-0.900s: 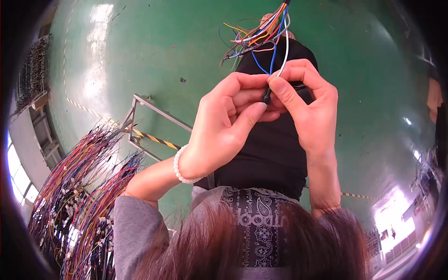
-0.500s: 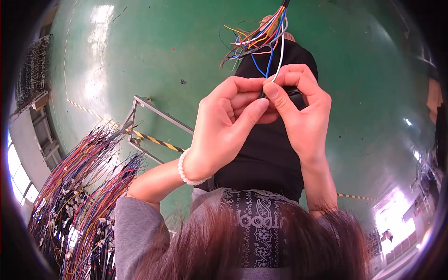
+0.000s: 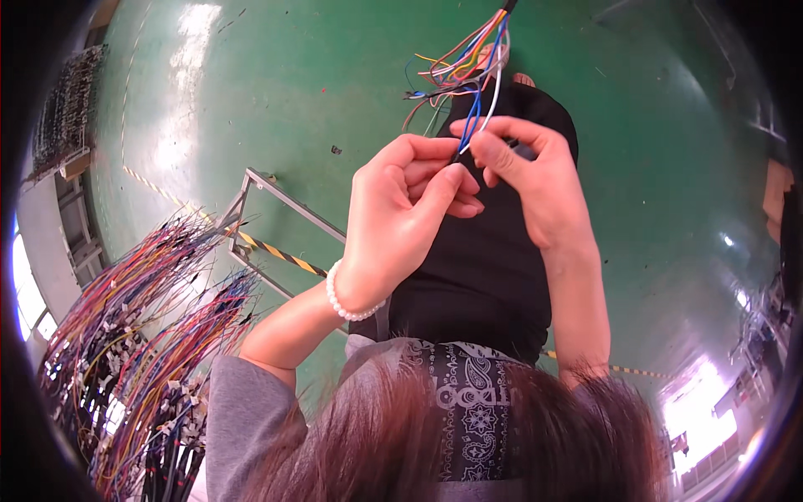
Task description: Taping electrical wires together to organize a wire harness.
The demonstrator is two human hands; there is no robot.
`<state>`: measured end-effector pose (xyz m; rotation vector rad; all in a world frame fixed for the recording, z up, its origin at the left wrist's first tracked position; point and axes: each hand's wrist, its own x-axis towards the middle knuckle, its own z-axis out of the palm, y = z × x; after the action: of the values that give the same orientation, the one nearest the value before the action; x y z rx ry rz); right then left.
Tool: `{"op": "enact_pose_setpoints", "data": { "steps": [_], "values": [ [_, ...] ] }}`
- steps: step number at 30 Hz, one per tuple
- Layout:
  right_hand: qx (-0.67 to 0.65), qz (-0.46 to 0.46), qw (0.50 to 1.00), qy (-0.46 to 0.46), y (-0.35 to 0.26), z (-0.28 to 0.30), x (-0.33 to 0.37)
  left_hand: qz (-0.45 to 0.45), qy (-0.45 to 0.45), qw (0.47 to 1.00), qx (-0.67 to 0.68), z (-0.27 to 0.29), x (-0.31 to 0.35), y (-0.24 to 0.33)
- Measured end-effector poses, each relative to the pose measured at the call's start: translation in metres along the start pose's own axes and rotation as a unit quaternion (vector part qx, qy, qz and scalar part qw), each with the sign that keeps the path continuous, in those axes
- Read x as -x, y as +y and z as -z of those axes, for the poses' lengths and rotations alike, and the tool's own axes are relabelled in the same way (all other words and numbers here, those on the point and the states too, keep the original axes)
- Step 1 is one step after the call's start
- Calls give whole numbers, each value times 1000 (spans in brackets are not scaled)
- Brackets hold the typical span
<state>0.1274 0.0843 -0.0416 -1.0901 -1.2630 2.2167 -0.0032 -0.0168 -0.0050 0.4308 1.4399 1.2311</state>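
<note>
In front of my lap a bundle of thin coloured wires (image 3: 462, 74) fans out of a black cable sheath (image 3: 508, 5). My left hand (image 3: 393, 209) pinches a small dark piece (image 3: 457, 157), perhaps a connector, mostly hidden by the thumb and forefinger. Blue wires (image 3: 473, 115) run down to that piece. A white wire (image 3: 498, 84) curves down to my right hand (image 3: 535, 171), whose thumb and forefinger close on it just above the left fingertips. The lower end of the white wire shows beside the dark piece; whether it sits inside, I cannot tell.
To my left hang two thick bunches of multicoloured wires (image 3: 125, 293), beside a grey metal frame (image 3: 297, 205). Yellow-black striped tape (image 3: 284, 257) crosses the green floor (image 3: 276, 92). My black-clad legs (image 3: 477, 268) lie beneath my hands.
My right hand has drawn slightly away from the left, its lower fingers now apart from it. More of the blue and white wires shows between the fingertips.
</note>
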Motion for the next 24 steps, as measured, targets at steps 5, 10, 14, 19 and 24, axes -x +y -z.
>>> {"op": "enact_pose_setpoints", "data": {
  "steps": [5, 10, 14, 19, 24],
  "values": [
    [81, 57, 995, 3, -11, -5, -14, -47, -1, 999, 2, 5, 2, -3],
    [10, 34, 998, -44, -11, -7, -10, -66, -21, 998, 11, 10, 11, 0],
    [20, 78, 996, -50, -11, -14, -3, -73, -37, 997, 10, 14, 16, 2],
    [24, 50, 998, -1, -12, -19, 10, -75, -42, 996, 27, 9, 20, 3],
    [-15, 26, 1000, 6, -19, -10, -2, -62, -44, 997, 16, 6, 17, 3]
  ]
}}
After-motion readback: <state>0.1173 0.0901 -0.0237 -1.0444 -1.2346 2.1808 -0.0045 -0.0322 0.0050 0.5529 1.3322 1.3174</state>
